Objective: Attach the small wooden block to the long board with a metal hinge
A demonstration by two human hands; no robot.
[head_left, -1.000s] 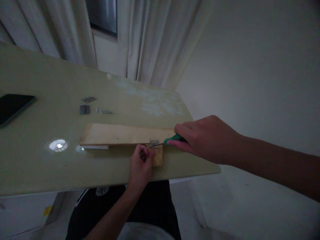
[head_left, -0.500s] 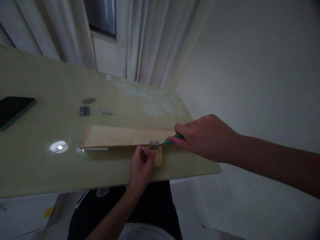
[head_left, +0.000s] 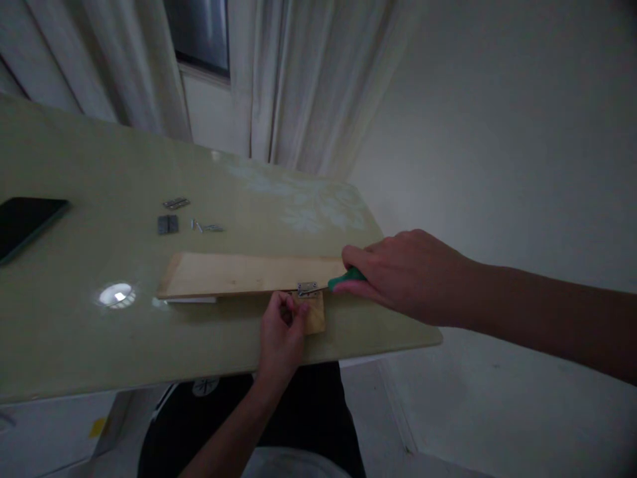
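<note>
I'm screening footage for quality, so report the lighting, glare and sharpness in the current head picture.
Head view: dim overall, darkest at the top right corner; head view: a bright reflection glares on the glossy table, left of the wooden board; head view: fine detail is soft, the small screws hard to make out singly.

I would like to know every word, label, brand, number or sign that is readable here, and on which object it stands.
No text can be read.
Round pale emblem on the black garment: too small and partly hidden.
Yellow patch below the table: no lettering visible.
Screwdriver in the right hand: none readable.
</note>
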